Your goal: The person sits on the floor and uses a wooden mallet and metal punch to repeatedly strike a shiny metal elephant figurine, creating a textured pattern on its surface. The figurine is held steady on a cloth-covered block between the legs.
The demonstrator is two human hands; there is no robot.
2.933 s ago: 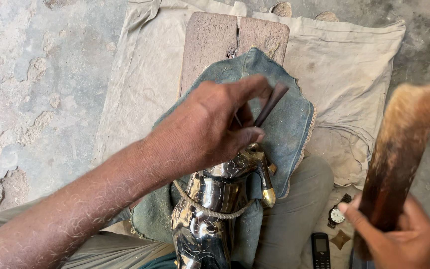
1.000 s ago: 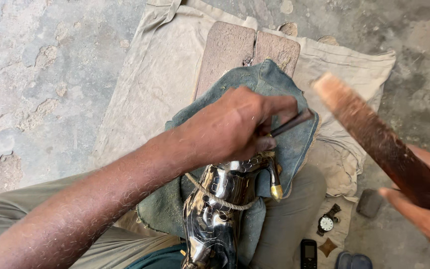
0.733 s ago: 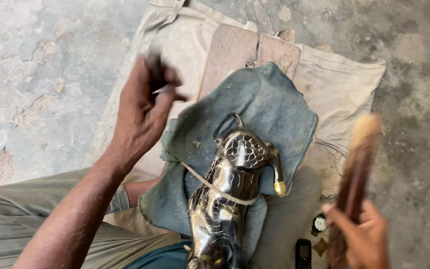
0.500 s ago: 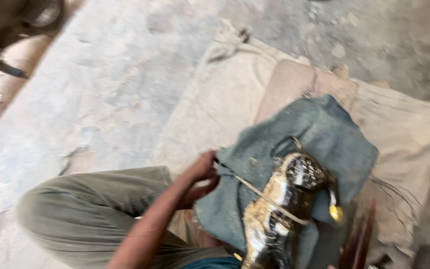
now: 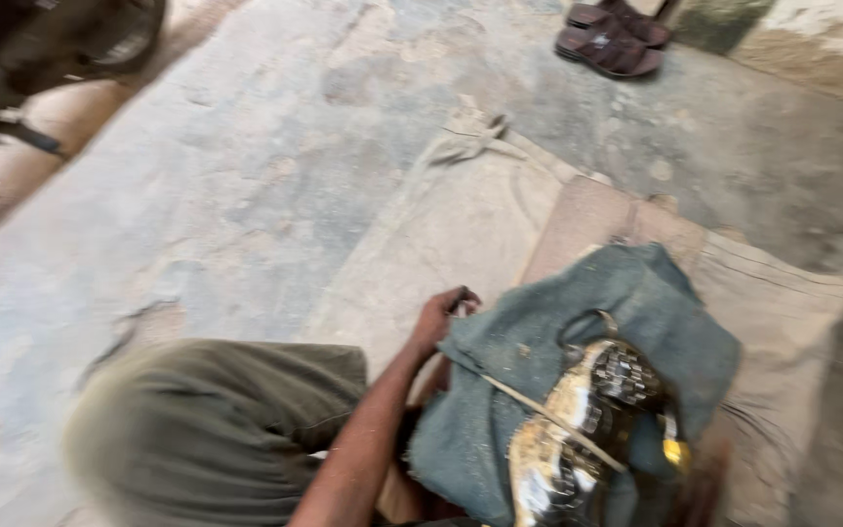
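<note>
Lighting: soft, even daylight; faint shadows only. Quality: heavy motion blur throughout, worst at the lower edge; glints on metal figurine (image 5: 578, 429) smeared.

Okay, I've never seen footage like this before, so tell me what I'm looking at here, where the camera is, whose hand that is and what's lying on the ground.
There is no machine here. A person sits on the ground and works with bare hands, and the single camera is worn on their head, looking down. The picture is blurred.

The left hand reaches down to the edge of a blue-grey cloth, fingers curled; whether it grips anything is unclear. The right hand cannot be made out; only a dark blurred shape shows at the bottom right.

On the cloth lies a shiny metal object with a patterned top and a small brass tip, and a cord crosses it. Under the cloth are a wooden board and a pale sack spread on the concrete floor. The person's knee in olive trousers fills the lower left. A pair of dark sandals sits at the top.
</note>
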